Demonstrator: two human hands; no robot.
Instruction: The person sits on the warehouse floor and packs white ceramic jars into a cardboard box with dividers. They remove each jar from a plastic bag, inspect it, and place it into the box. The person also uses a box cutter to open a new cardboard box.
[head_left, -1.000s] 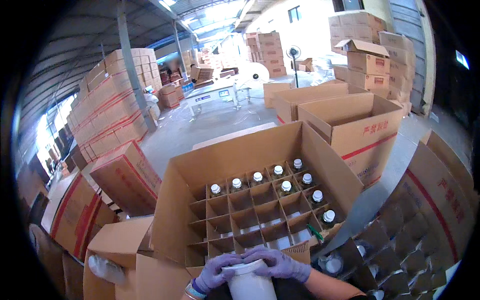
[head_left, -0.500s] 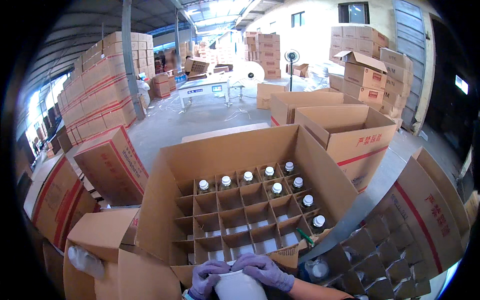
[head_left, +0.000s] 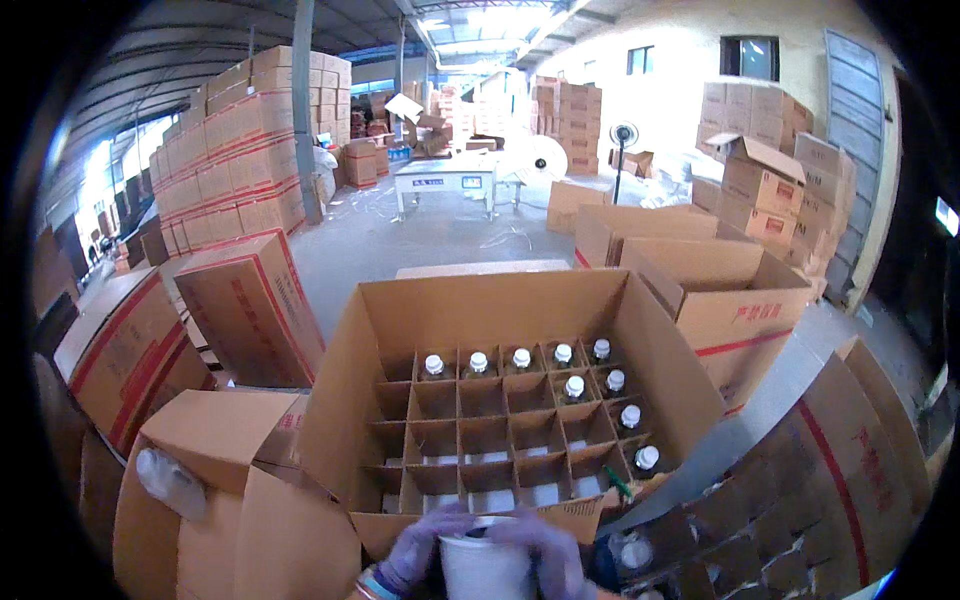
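A white cylindrical tub point(head_left: 487, 572) is at the lower edge, its rim turned up and a dark inside showing. My left hand point(head_left: 428, 548), in a purple glove, grips the rim on the left side. On the right side my right hand point(head_left: 556, 552), gloved alike and blurred, holds the rim too. Just beyond stands an open carton point(head_left: 490, 296) split into cells by a cardboard divider point(head_left: 486, 412). White-capped clear bottles point(head_left: 574, 390) fill its far row, its right column and one inner cell; other cells show the pale bottom. A slim green tool point(head_left: 618, 482) rests at the near right corner.
At left, an open carton point(head_left: 255, 540) holds a clear plastic bottle point(head_left: 172, 484). A divided carton point(head_left: 800, 480) is at lower right, with more open cartons point(head_left: 745, 325) beyond. Stacked cartons point(head_left: 240, 150), a white machine table point(head_left: 445, 190) and a fan point(head_left: 622, 140) stand behind.
The view has shifted, so the surroundings sit farther right. My hands have spread from the middle of the tub's top to its two sides, and its dark opening now shows.
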